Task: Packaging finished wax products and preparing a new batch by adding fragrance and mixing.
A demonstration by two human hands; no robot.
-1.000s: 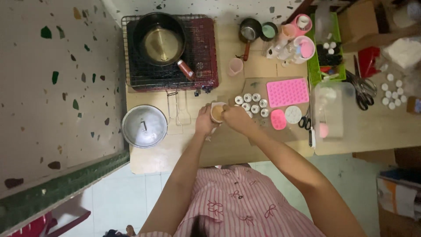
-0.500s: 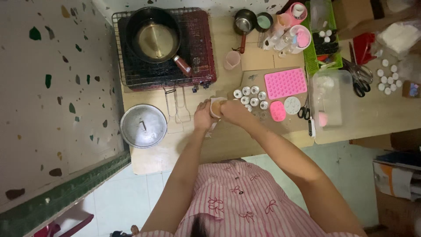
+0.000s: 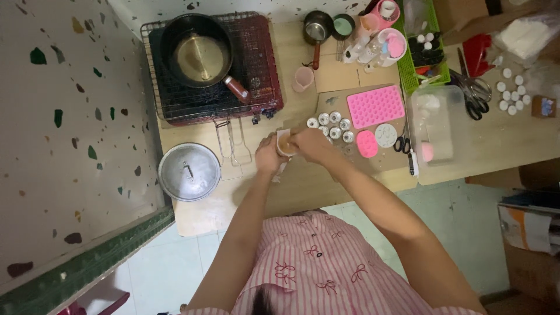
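While both hands meet at frame centre, little has changed but the view:
Change: whole scene sits slightly left and higher than a second ago; hands and cup keep the same pose.
Stove (image 3: 265, 64): one, upper left, under a wire rack.
Pan (image 3: 198, 52): one, on the rack, handle pointing lower right.
Lid (image 3: 189, 172): one, metal, left of the hands.
Box (image 3: 434, 125): one, clear, right of centre.
Mould (image 3: 376, 106): one pink tray, right of the tins.
Scissors (image 3: 475, 96): two large pairs, upper right.
Left hand (image 3: 267, 156): wrapped around the cup's left side.
Right hand (image 3: 312, 146): fingers closed at the cup's rim; what they pinch I cannot tell.
Cup (image 3: 285, 142): one, small, tan contents, between both hands at centre.
Tins (image 3: 332, 124): about seven, round, silver, clustered just right of the cup.
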